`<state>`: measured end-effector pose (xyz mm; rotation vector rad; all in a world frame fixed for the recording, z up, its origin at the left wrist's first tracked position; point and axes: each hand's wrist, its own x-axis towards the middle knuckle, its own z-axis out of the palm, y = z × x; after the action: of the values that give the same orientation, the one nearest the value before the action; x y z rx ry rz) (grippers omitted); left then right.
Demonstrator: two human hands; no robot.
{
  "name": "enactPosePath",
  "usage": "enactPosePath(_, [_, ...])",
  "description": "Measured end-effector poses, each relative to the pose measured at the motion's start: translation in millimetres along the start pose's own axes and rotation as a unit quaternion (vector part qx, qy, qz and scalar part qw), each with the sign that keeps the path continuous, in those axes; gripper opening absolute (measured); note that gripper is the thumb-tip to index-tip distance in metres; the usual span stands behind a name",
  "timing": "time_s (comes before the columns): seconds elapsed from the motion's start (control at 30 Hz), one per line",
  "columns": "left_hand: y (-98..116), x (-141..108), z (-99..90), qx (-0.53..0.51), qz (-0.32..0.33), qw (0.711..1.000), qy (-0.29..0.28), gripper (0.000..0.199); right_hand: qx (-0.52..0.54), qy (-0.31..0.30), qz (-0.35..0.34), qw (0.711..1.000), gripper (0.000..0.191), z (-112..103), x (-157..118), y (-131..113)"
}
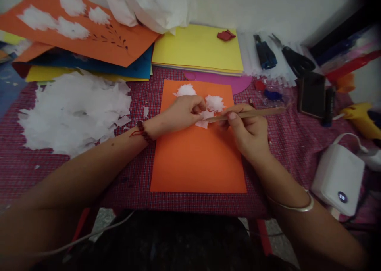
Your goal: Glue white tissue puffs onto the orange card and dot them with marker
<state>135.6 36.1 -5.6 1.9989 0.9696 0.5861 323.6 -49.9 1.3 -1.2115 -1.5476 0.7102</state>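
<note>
Lft side of frame: pile of white paper scraps (77,112) on checked tablecloth (190,203). Ctr: L hand (186,110) over upper part of orange sheet (198,160), fingers curled, thumb & index nearly tog by small white scrap (202,124), can't tell if pinched; just R of ctr, R hand (250,132) has fingers closed on thin wooden stick (272,111), tip pointing L.

1 head cam, facing fwd & down at close range, orange sheet (198,160) ctr, wall (253,9) up top
</note>
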Motion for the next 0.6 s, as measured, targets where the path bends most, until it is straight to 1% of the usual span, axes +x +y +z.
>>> enactPosePath(0.17, [1.0,-0.4,0.1,0.0,-0.009,1.0,0.01,0.01,-0.086,-0.024,-0.046,0.995,0.023,-2.5,-0.7,3.0])
enactPosePath(0.3, [-0.3,1.0,-0.7,-0.027,-0.017,0.999,0.041,0.006,-0.131,-0.078,-0.097,0.984,0.02,-6.4,-0.8,0.7])
enactPosePath(0.4, [-1.9,1.5,-3.0,-0.056,-0.027,0.997,0.05,0.011,-0.187,-0.127,-0.141,0.964,0.019,-8.2,-0.6,-2.0])
enactPosePath(0.5, [-3.3,1.4,-4.5,-0.074,-0.029,0.995,0.057,0.012,-0.262,-0.168,-0.179,0.933,0.018,-7.4,-1.0,-4.6])
enactPosePath(0.57, [-3.7,1.2,-4.6,-0.081,-0.025,0.995,0.059,0.013,-0.287,-0.176,-0.195,0.921,0.017,-6.3,-2.1,-5.8])
enactPosePath(0.6, [-3.7,1.1,-4.5,-0.082,-0.024,0.995,0.058,0.014,-0.282,-0.173,-0.196,0.923,0.016,-6.0,-2.8,-6.4])
